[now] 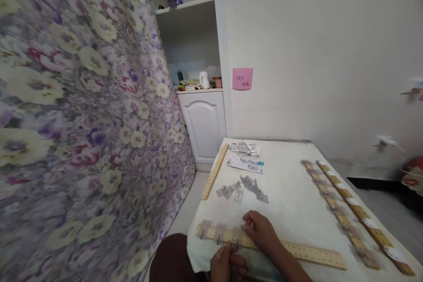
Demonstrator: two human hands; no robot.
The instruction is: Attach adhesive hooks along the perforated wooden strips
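Note:
A pale wooden strip with rows of holes [310, 253] lies across the near end of the table. Several clear square adhesive hooks [218, 234] sit along its left half, their metal hooks hanging toward me. My left hand [228, 262] is closed at the strip's near edge, its fingertips at one of these hooks; whether they grip it is hidden. Just above the strip, my right hand [261, 231] has its fingers curled in toward the thumb, beside the rightmost clear square. Anything between those fingers is too small to make out.
Loose clear hooks [249, 183] lie mid-table, with flat packages [246, 165] behind them. Another holed strip [214, 172] runs along the left edge. On the right lie a strip with clear squares [343, 220] and a darker strip with white discs [372, 224]. A floral curtain [99, 119] hangs left.

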